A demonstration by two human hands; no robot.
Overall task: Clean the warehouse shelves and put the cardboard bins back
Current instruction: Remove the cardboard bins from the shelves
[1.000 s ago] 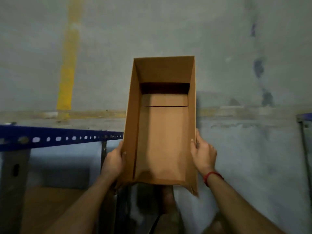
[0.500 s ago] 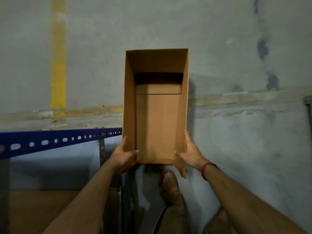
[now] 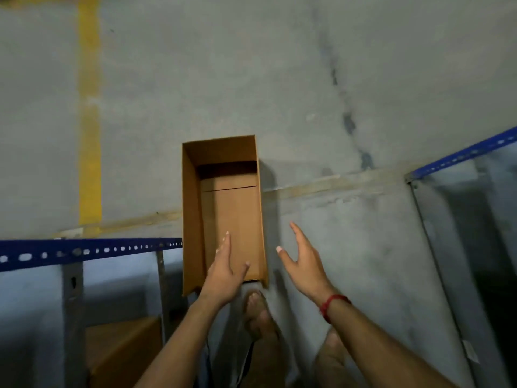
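Observation:
An open, empty brown cardboard bin (image 3: 193,208) lies on the grey concrete floor, long side pointing away from me. My left hand (image 3: 223,271) hovers over its near end with fingers straight, holding nothing. My right hand (image 3: 303,261), a red band at its wrist, is spread open just right of the bin, apart from it. Neither hand grips the bin.
A blue perforated shelf beam (image 3: 84,252) with grey uprights runs at the left, with another cardboard box (image 3: 123,348) on a lower level. A second blue rack (image 3: 461,155) stands at the right. A yellow floor line (image 3: 89,121) runs at upper left. My bare feet (image 3: 260,317) are below the bin.
Both hands held the bin by its sides before. Now the bin rests on the floor and both hands have let go and pulled back, fingers spread.

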